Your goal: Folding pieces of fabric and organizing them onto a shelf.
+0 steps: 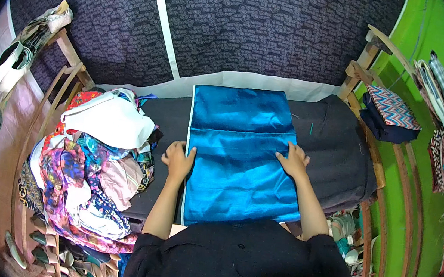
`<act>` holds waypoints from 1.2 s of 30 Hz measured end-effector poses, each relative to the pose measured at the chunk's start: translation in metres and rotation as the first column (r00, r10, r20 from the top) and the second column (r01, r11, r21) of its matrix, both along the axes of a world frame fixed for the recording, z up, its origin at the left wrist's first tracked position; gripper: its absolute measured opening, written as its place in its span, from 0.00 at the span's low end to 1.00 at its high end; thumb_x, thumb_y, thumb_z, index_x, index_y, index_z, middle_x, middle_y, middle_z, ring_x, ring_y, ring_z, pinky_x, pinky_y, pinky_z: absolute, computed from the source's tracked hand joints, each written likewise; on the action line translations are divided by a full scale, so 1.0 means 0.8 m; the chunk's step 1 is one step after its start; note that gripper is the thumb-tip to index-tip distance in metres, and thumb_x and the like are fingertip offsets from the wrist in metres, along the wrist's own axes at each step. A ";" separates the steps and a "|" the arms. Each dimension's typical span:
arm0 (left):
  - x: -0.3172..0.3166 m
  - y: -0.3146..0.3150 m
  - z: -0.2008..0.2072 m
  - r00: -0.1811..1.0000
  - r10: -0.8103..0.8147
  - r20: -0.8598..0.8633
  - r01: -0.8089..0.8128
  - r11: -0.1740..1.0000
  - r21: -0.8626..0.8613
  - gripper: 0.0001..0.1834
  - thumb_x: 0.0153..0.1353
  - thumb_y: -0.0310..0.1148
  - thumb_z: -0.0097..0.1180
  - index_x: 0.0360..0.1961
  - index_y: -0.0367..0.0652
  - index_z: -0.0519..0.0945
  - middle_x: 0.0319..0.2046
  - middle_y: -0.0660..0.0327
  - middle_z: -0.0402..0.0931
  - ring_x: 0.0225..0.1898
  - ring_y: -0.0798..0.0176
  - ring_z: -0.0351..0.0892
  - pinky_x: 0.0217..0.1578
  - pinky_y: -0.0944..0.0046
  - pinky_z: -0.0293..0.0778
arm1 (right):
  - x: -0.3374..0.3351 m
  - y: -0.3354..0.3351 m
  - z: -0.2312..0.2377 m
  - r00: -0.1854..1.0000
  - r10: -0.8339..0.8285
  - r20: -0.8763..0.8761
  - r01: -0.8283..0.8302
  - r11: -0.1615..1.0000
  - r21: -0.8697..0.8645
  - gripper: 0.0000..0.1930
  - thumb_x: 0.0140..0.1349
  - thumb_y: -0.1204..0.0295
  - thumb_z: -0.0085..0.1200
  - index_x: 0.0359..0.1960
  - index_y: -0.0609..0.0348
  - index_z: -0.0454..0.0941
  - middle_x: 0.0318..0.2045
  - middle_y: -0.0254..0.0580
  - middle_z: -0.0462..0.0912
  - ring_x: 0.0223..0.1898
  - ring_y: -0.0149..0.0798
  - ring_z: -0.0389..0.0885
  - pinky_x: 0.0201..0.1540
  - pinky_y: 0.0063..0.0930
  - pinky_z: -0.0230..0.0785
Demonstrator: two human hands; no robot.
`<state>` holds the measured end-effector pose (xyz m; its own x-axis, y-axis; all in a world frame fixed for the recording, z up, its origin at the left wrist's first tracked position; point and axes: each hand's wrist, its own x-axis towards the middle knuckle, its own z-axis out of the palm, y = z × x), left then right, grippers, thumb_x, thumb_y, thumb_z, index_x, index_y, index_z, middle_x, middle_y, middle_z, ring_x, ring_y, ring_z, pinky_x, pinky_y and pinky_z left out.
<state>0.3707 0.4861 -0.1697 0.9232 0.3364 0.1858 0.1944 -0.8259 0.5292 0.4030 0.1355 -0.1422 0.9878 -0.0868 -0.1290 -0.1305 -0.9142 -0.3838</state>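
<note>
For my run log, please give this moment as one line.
left hand: on blue cloth left edge | right hand: flat on right edge | cloth: spread on dark table | clothes pile: left

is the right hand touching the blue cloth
Touching. The head view shows the right hand lying flat, fingers spread, on the right edge of the blue cloth.

place: home sewing room | signs: heaped clothes (pixel 92 167), wooden bench (pixel 367 138), patterned curtain (pixel 245 26)
</note>
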 end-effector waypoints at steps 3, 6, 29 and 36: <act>-0.063 -0.003 0.008 0.997 0.024 0.078 -0.020 0.999 -0.046 0.24 0.49 0.44 0.55 0.46 0.43 0.70 0.49 0.54 0.63 0.55 0.52 0.57 0.52 0.42 0.45 | -0.051 -0.014 -0.010 0.986 -0.102 0.134 0.120 0.984 -0.132 0.38 0.49 0.49 0.51 0.58 0.55 0.56 0.58 0.52 0.58 0.61 0.51 0.50 0.57 0.64 0.34; -0.130 -0.017 0.025 0.993 0.062 0.099 -0.059 0.998 -0.035 0.21 0.47 0.38 0.57 0.43 0.45 0.71 0.45 0.56 0.66 0.51 0.54 0.60 0.49 0.50 0.48 | -0.106 -0.034 -0.030 0.934 -0.203 0.293 0.239 0.966 -0.093 0.35 0.48 0.49 0.53 0.55 0.55 0.61 0.54 0.50 0.62 0.59 0.51 0.53 0.57 0.64 0.34; -0.281 -0.124 -0.067 0.825 0.497 0.269 -0.317 0.801 -0.507 0.25 0.53 0.33 0.57 0.49 0.36 0.62 0.45 0.54 0.60 0.49 0.58 0.61 0.47 0.60 0.58 | -0.202 -0.113 -0.028 0.908 0.094 0.407 -0.182 0.966 0.183 0.09 0.50 0.69 0.55 0.20 0.58 0.70 0.35 0.35 0.72 0.44 0.42 0.65 0.55 0.52 0.42; -0.288 -0.124 -0.088 0.841 0.513 0.169 -0.332 0.737 -0.589 0.24 0.50 0.37 0.60 0.44 0.39 0.63 0.40 0.59 0.64 0.45 0.63 0.63 0.46 0.60 0.57 | -0.205 -0.120 -0.043 0.815 -0.008 0.580 -0.230 0.913 0.336 0.07 0.55 0.73 0.48 0.23 0.63 0.69 0.30 0.44 0.71 0.39 0.46 0.70 0.52 0.46 0.50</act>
<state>0.1403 0.3868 -0.2399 0.5861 0.8035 0.1046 0.2118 -0.2765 0.9374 0.2391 0.0392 -0.1768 0.8933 -0.0351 0.4481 0.3083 -0.6777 -0.6676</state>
